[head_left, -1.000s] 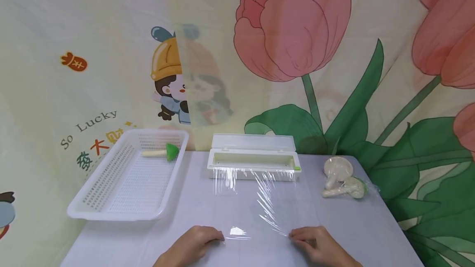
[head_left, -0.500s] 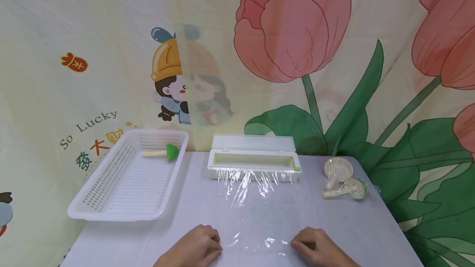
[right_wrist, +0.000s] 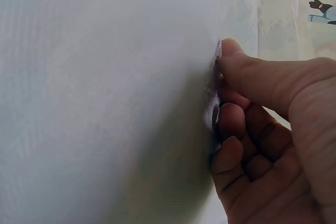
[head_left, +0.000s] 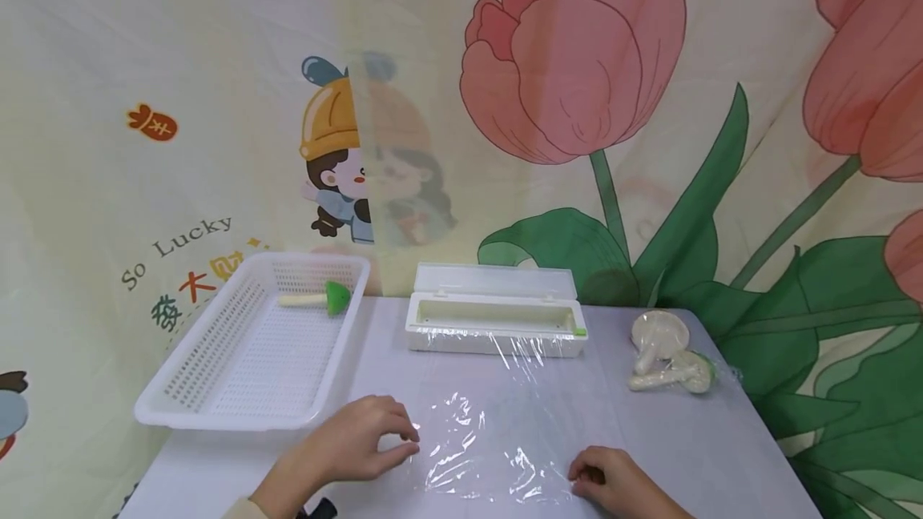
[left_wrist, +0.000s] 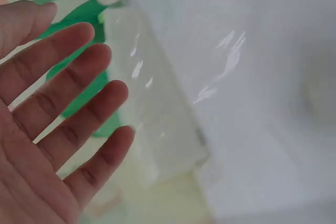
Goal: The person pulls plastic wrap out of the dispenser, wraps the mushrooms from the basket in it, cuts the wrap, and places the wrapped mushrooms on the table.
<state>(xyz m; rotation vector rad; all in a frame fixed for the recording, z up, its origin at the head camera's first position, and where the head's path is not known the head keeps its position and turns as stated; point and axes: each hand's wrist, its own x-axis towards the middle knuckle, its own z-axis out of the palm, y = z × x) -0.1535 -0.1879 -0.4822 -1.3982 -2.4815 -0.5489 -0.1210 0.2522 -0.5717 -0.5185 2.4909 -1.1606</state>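
A sheet of clear plastic wrap (head_left: pixel 497 431) runs from the front of a white wrap dispenser box (head_left: pixel 497 335) toward me over the table, crinkled and shiny near its front end. My right hand (head_left: pixel 613 477) pinches the front right corner of the wrap; the right wrist view shows thumb and fingers of that hand (right_wrist: pixel 273 129) closed on the film's edge. Off the wrap's left edge, my left hand (head_left: pixel 360 439) is raised with nothing in it. Its fingers appear spread in the left wrist view, where the hand (left_wrist: pixel 58 103) overlaps the pale box.
A white perforated basket (head_left: pixel 216 423) stands at left, holding a green-capped mushroom-shaped item (head_left: pixel 335 298). At the right lie mushroom-shaped items (head_left: pixel 659 335) in clear film. The dispenser's lid (head_left: pixel 497 279) is up. A flowered cloth (head_left: pixel 548 70) hangs behind the white table (head_left: pixel 692 439).
My left hand has let go of the wrap's left corner and moved up and slightly left, fingers opening. The right hand stays at its corner. The wrap has slackened and crinkled.
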